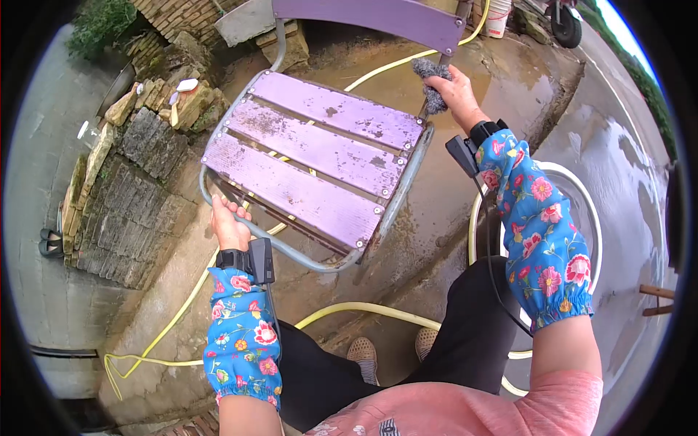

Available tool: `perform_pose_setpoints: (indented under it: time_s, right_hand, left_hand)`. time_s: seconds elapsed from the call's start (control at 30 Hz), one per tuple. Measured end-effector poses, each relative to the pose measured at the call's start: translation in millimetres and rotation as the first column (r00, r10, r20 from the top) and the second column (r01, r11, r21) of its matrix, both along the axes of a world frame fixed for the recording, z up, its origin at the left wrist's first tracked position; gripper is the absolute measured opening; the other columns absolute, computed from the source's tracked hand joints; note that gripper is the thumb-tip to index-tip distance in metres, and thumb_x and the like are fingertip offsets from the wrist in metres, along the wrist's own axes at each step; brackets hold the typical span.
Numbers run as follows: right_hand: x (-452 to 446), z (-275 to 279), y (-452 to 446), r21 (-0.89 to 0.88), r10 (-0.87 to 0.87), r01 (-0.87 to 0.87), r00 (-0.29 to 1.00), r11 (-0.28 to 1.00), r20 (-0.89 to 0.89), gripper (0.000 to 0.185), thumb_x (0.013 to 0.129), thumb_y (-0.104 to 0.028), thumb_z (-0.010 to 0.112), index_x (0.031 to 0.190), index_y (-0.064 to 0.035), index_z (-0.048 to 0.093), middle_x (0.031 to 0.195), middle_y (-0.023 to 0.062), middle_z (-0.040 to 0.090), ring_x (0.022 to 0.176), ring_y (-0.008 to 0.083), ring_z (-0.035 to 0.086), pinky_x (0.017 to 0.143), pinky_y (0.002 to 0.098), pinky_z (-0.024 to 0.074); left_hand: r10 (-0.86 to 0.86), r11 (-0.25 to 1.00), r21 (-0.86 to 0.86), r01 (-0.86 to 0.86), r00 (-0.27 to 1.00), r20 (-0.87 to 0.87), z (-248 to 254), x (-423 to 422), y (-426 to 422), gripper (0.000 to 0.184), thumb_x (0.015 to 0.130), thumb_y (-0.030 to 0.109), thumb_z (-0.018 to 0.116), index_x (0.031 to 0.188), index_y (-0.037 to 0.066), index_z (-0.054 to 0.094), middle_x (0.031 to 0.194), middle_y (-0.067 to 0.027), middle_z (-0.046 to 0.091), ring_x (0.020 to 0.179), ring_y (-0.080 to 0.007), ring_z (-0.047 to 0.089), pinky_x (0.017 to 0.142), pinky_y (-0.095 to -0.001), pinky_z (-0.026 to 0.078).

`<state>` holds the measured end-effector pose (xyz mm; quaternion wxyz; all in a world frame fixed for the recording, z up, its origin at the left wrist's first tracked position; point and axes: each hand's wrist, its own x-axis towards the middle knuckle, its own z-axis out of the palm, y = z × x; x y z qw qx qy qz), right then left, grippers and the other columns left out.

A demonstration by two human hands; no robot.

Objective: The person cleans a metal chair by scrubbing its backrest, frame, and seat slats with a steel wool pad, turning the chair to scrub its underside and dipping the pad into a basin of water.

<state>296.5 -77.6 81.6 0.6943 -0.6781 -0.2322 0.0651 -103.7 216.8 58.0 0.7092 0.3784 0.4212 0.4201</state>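
Note:
A chair [311, 132] with purple slats and a grey metal tube frame is tilted in front of me, its paint worn and spotted with dirt. My left hand [230, 224] is closed around the tube at the seat's near left corner. In my right hand [461, 93] is a grey, fuzzy scouring pad [435, 87], pressed against the upright on the right, between seat and backrest. The curved purple backrest [371, 18] reaches the top of the view. My left fingers are partly hidden behind the tube.
A yellow hose [185, 305] winds over the wet ground beneath the chair and past my feet. Right of my leg stands a white round rim [592, 211], perhaps a basin. Stacked stones [138, 174] lie left, and a white bucket [498, 18] stands at the back.

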Motion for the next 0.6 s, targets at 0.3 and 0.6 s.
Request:
perform_pose_setpoints:
  time_s: [0.3, 0.6]
  right_hand:
    - [-13.8, -68.8, -37.8, -0.203, 0.058, -0.052, 0.998, 0.978, 0.024, 0.032, 0.077, -0.015, 0.069, 0.103, 0.0014, 0.061, 0.084, 0.0099, 0.067, 0.074, 0.0165, 0.063, 0.068, 0.0317, 0.0514]
    - [-18.7, -35.2, -41.1, -0.148, -0.258, 0.325, 0.901, 0.934, 0.349, 0.04, 0.083, -0.035, 0.07, 0.107, -0.0048, 0.061, 0.091, 0.0192, 0.067, 0.084, 0.0342, 0.065, 0.077, 0.04, 0.0513]
  left_hand:
    - [0.079, 0.993, 0.11, -0.035, 0.9, -0.43, -71.6, 20.4, 26.7, 0.028, 0.094, 0.039, 0.053, 0.098, 0.011, 0.049, 0.078, -0.0057, 0.053, 0.056, -0.0187, 0.051, 0.048, -0.0381, 0.042]
    - [0.03, 0.023, 0.499, 0.866, 0.498, -0.866, 15.8, 70.1, -196.9, 0.081, 0.084, 0.034, 0.068, 0.146, 0.002, 0.027, 0.15, -0.0295, 0.021, 0.138, -0.0471, 0.02, 0.111, -0.0549, 0.018]
